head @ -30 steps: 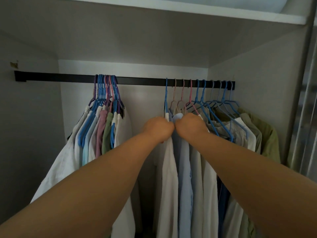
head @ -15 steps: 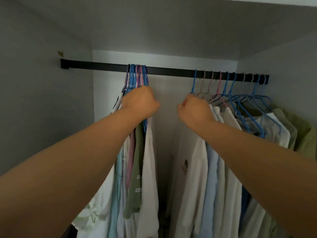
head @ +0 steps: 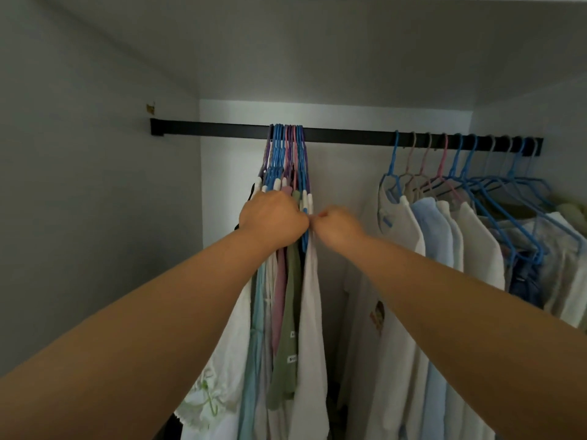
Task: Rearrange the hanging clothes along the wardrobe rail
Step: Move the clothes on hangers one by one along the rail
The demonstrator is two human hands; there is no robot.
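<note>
Two bare forearms reach up into the wardrobe. The left hand [head: 273, 217] is curled round the shoulders of a tight bunch of hangers [head: 286, 160], and the right hand [head: 340, 227] pinches the white garment [head: 313, 312] at that bunch's right edge, just beside the left hand. Beyond, across a gap, a looser row of shirts [head: 444, 249] hangs on blue and pink hangers toward the right end of the black rail [head: 349, 134], which spans the back wall
</note>
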